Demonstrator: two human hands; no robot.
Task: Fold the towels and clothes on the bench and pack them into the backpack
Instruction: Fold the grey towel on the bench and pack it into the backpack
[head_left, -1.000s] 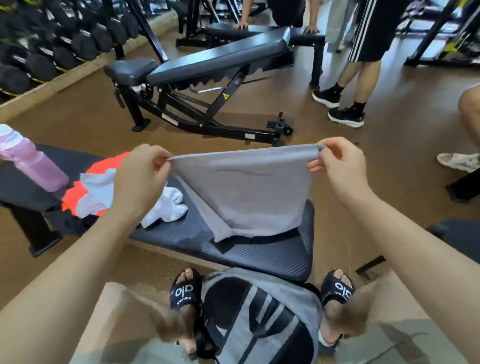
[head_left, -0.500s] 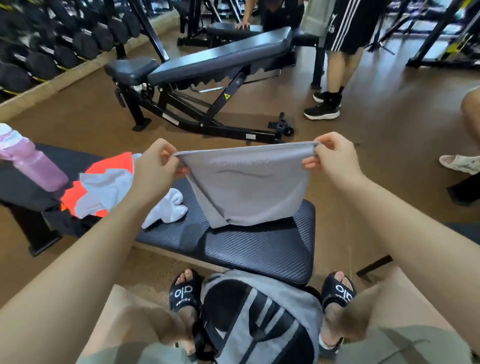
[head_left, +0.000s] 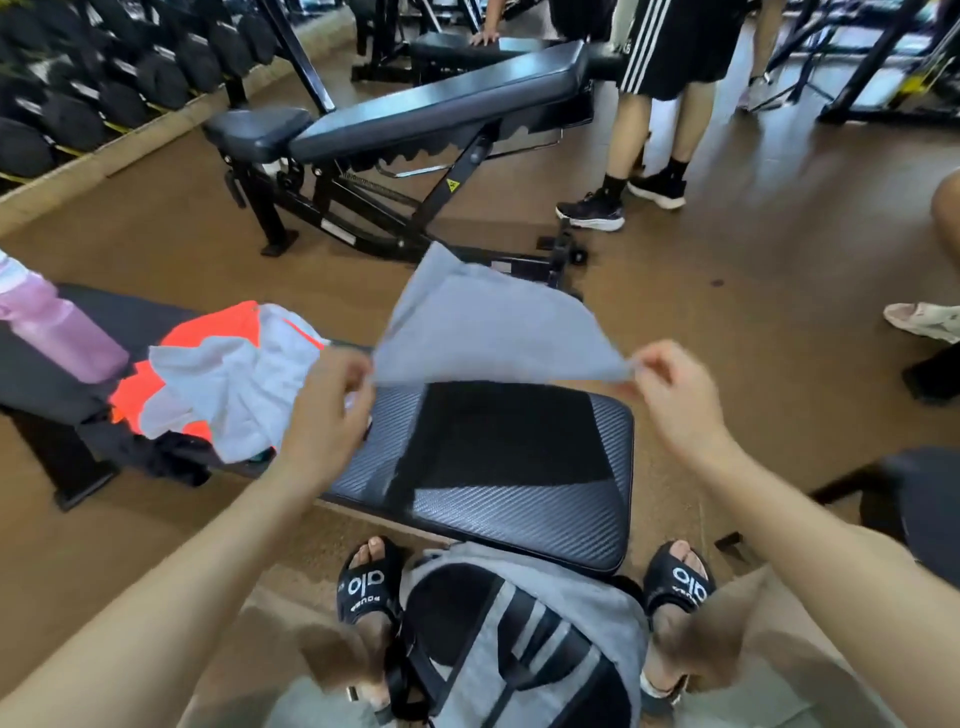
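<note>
Grey towel flung out flat above the counter

Left hand (head_left: 324, 410) and right hand (head_left: 675, 395) each pinch a near corner of the grey towel (head_left: 488, 327), centre frame, airborne over the counter (head_left: 519, 499). Best to lay it smooth, corners square, before folding; backpack (head_left: 524, 639) waits bottom centre.

A single wide-angle head view looks forward and steeply down from above the bench's (head_left: 519, 519) near edge, close over it, toward the gym floor (head_left: 727, 312) beyond its far edge.
</note>
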